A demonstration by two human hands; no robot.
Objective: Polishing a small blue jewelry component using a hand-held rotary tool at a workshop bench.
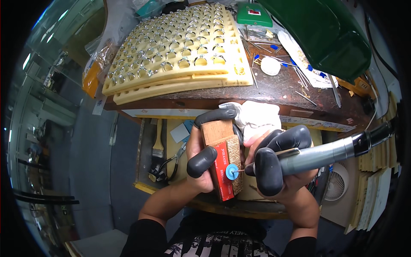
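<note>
Gripping a wood block (217, 132) in the L hand (202, 182), the person holds it up approx. centre, above the open drawer (143, 177) at the front of the bench (274, 95). Block has a bare wood top end, a red printed face twd the L & a rough, woven-looking brown strip on the R. L hand is clasped around it, thumb on the near L side, forefinger bent over the far end; black finger covers on both.

R hand (286, 188) is closed round a grey handpiece (321, 156), black covers on those fingers too. Handpiece lies approx. horiz., tip pointing L, w/ a small blue disc (231, 171) on a thin shank. Disc is at the edge betw. red face & brown strip; looks to be touching, exact contact hard to tell.

White cloth (259, 118) is bunched just past the L fingertips, at the bench edge. Behind, on the bench: pale yellow tray (207, 70) w/ rows of silver-coloured rings, stacked on another; to its R, a white round piece (270, 66), thin metal tools & a green box (254, 15). In the drawer, L side: brush (159, 141) & pliers (174, 165).
</note>
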